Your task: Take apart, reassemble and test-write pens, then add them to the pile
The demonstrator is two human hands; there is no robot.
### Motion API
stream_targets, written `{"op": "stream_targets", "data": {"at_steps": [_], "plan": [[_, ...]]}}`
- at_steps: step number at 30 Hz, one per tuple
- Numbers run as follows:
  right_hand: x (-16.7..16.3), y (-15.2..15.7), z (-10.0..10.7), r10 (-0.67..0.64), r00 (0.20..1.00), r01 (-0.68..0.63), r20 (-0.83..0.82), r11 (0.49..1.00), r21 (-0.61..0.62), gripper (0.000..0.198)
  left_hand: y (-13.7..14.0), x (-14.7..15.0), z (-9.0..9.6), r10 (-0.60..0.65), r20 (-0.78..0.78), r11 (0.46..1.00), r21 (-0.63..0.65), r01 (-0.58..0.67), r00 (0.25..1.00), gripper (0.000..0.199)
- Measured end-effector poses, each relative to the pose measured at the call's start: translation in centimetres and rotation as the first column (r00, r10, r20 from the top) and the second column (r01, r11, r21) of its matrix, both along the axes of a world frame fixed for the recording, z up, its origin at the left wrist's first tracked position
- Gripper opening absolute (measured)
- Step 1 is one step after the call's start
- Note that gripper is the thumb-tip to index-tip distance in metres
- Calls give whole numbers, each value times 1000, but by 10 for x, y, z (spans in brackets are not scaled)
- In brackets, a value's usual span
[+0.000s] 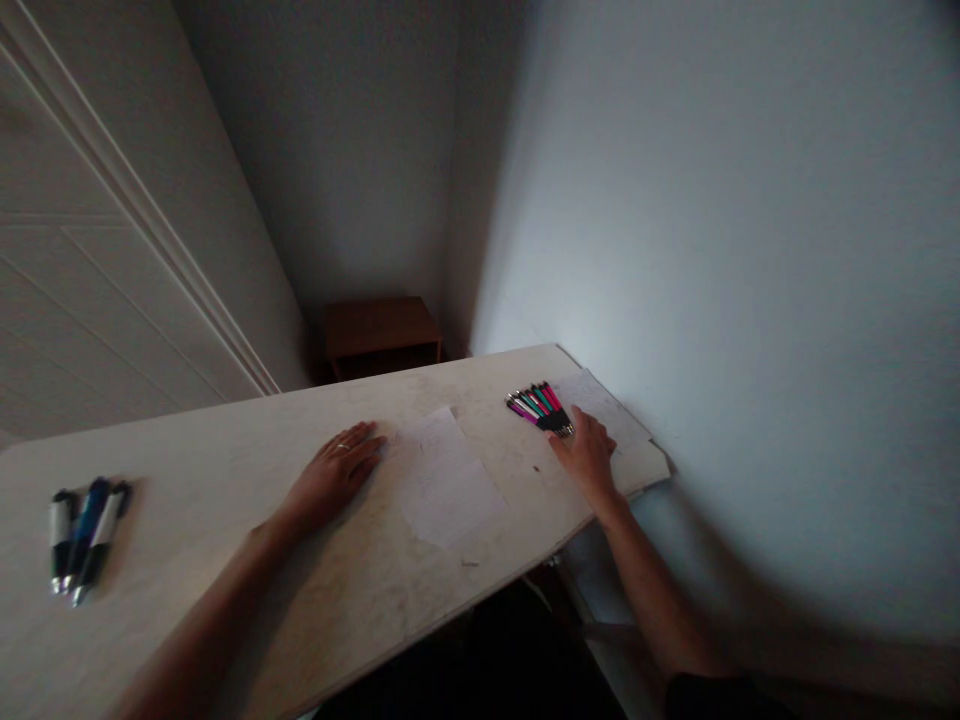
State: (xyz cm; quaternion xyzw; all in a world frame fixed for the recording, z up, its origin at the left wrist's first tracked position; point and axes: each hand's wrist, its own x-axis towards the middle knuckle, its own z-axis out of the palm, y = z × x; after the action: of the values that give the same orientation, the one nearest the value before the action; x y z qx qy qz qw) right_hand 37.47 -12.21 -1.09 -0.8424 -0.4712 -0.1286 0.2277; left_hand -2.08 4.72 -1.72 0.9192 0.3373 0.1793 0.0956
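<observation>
Several colored pens (541, 402), purple, white, teal, red and pink with dark grips, lie side by side in a fan at the right of the white table. My right hand (589, 455) is at their tip ends, thumb on one side and index finger on the other, closed around the narrow end of the bunch. My left hand (335, 475) lies palm down on the tabletop, fingers stretched out, a ring on one finger. Its fingertips reach the left edge of a white paper sheet (450, 485). Nothing is held in it.
Three thicker pens, including a blue pen (88, 525), lie at the table's (225, 450) left end. Another paper (607, 405) is partly under the right-hand pens. A wall (712, 250) borders the right side. A brown wooden stand (382, 325) is beyond the far edge.
</observation>
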Motion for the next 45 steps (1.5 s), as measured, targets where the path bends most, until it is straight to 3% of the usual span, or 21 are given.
{"op": "stream_targets", "data": {"at_steps": [4,22,33,41,45], "plan": [[-3,1,4,-15,1000,15,-3,998,-60,54,1,0,0,-1,7,1000,-14,2,1000,58],[7,-5,-5,48,993,-46,-104,999,23,49,-15,7,1,88,-57,996,21,-87,995,56],[7,-9,-2,67,991,-68,-115,998,-6,46,-46,13,0,227,-85,974,46,-224,970,54],[11,-22,-10,186,982,-184,-24,982,44,54,-80,13,7,316,30,949,-19,-315,948,52],[17,-23,-13,216,975,-216,-50,976,11,57,-93,-7,12,356,201,926,53,-373,912,44]]}}
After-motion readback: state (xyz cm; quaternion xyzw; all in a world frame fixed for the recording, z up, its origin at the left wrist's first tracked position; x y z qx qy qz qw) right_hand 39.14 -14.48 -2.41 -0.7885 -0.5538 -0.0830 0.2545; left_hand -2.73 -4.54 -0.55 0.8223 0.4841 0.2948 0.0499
